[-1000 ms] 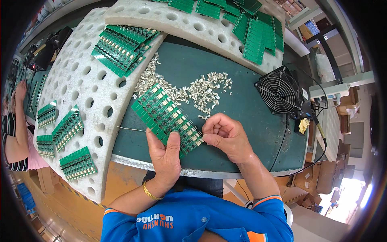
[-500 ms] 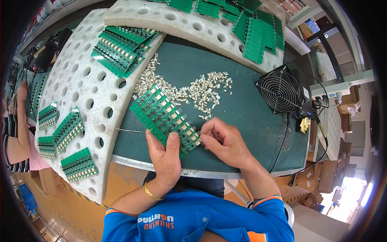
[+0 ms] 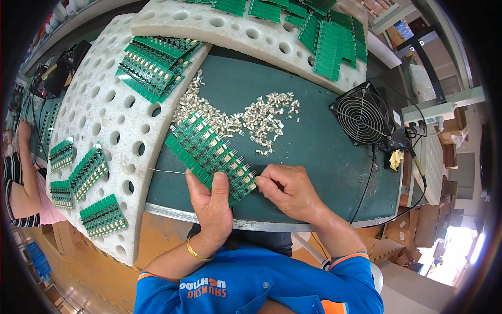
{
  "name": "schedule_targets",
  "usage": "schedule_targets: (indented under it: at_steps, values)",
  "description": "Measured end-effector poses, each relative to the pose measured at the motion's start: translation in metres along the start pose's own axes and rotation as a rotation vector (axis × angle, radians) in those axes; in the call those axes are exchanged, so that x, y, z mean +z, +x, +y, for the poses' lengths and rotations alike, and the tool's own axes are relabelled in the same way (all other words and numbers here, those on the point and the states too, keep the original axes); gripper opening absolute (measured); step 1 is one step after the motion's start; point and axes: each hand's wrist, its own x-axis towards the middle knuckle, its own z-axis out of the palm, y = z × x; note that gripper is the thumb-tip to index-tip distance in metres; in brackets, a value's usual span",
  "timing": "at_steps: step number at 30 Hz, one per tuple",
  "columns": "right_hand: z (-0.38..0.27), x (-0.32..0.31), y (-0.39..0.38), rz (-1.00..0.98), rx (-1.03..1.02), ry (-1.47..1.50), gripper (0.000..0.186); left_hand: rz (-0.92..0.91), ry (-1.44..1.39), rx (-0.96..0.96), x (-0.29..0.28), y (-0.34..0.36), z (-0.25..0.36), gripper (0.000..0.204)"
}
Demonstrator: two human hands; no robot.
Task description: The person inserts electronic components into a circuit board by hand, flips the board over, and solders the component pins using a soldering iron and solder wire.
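Note:
A green circuit board panel (image 3: 212, 157) with rows of white connectors and dark parts is tilted above the dark green work mat. My left hand (image 3: 210, 201) grips its near left edge, thumb on top and the other fingers underneath. At the panel's right end, my right hand (image 3: 287, 191) has thumb and index finger pinched together by the last white connector; whether a small part sits between them is hidden. Just beyond the panel lies a loose heap of small white pin connectors (image 3: 261, 118). A thin wire (image 3: 167, 171) sticks out left of my left hand.
White foam boards with holes (image 3: 112, 123) stand left and along the back, bearing stacked green circuit boards (image 3: 151, 68). Bare green panels (image 3: 334, 49) lie back right. A black fan (image 3: 361, 112) with cables stands right. Another person's arm (image 3: 26, 167) shows far left.
The panel and my left hand have shifted slightly left. My right hand stays at the panel's right end, its fingers drawn a little closer together.

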Motion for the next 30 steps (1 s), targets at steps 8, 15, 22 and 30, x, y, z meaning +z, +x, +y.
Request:
schedule_targets:
  at_steps: [8,15,22,30]
  values:
    - [0.0015,-0.0061,0.0026,-0.05,0.148,0.296,0.024,0.009,-0.021,0.006,0.0003,-0.0005,-0.0009,0.037]
    - [0.0076,-0.0049,0.0011,-0.131,0.119,0.187,0.025,-0.006,-0.012,0.016,0.0007,0.0004,-0.0003,0.039]
    - [0.0086,-0.0009,0.0008,-0.1,0.095,0.205,0.027,0.009,-0.029,-0.003,-0.0002,0.0007,-0.0005,0.04]
    - [0.007,0.001,0.0009,-0.061,0.041,0.149,0.026,0.011,-0.06,-0.016,0.0002,0.0016,0.0006,0.04]
